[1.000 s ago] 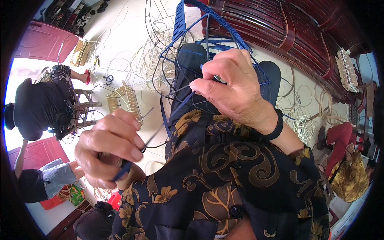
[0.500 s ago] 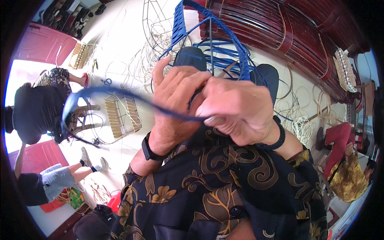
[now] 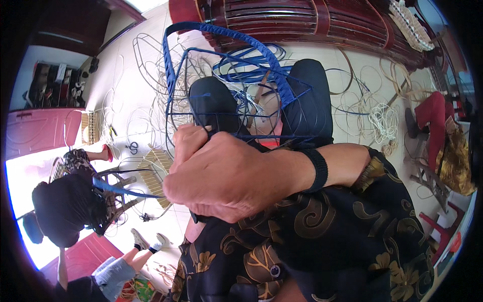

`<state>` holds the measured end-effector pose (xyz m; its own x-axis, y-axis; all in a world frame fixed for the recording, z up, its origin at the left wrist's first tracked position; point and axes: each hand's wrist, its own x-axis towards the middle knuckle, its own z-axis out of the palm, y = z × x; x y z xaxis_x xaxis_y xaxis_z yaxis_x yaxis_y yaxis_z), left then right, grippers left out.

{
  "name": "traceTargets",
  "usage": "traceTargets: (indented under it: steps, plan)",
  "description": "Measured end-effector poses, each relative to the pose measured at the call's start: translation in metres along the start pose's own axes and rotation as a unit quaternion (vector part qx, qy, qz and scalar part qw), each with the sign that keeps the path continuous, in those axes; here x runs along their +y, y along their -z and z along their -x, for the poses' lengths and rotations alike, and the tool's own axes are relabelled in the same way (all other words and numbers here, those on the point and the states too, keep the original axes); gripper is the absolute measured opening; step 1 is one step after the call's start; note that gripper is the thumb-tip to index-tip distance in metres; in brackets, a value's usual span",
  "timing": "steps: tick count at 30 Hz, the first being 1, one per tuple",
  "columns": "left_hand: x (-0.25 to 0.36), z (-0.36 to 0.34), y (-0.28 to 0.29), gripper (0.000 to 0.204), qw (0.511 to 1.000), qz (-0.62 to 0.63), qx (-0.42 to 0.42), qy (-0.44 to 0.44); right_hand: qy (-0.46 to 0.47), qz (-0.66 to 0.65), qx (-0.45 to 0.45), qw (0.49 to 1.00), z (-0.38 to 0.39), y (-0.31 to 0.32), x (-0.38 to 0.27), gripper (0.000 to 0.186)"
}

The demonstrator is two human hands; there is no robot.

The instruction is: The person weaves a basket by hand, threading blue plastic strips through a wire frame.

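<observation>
On my lap rests a wire basket frame with thin dark wires and blue-wrapped edges. Its arched handle is wound in blue strip and points away from me. My right hand is closed in front of the near left corner, and a blue strip trails out to the left from it. Behind it, my left hand is mostly covered; its visible fingers are bent around the near left corner of the frame. Exactly where the strip meets the wire is hidden by my right hand.
A bundle of blue strips and tangled pale cane lie on the tiled floor. A dark red slatted wooden bench runs along the far side. People sit at left and right. A partly slatted frame lies left.
My right hand has swung left across my left hand, pulling the strip further left. The view has shifted, so the basket frame appears lower and further left.
</observation>
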<state>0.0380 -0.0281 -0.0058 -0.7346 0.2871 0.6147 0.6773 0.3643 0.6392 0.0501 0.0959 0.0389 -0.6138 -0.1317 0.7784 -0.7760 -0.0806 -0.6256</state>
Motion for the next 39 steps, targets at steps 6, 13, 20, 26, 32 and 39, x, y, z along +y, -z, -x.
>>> traceTargets:
  steps: [6,13,20,26,32,39]
  plan:
    - [0.005,0.003,0.001,0.022,0.999,0.006,-0.002,0.048,-0.014,-0.020,0.001,1.000,0.003,-0.001,-0.001,0.013]
    - [0.013,-0.005,0.003,0.020,0.993,0.030,0.001,0.118,0.022,0.045,-0.075,0.996,0.001,0.005,-0.003,0.012]
    - [0.012,0.010,0.013,0.008,0.982,0.106,0.035,0.155,-0.154,0.396,-0.001,0.905,0.037,0.139,0.008,0.044]
    - [-0.013,0.025,0.034,0.014,0.960,0.207,0.118,0.150,-0.465,0.358,0.198,0.785,0.161,0.188,0.057,0.049]
    - [-0.023,0.046,0.052,0.018,0.960,0.211,0.111,0.145,-0.569,0.091,0.260,0.775,0.141,0.160,0.052,0.035]
    - [-0.019,0.069,0.084,0.022,0.961,0.180,0.123,0.169,-0.453,0.172,0.213,0.848,0.124,0.145,0.045,0.038]
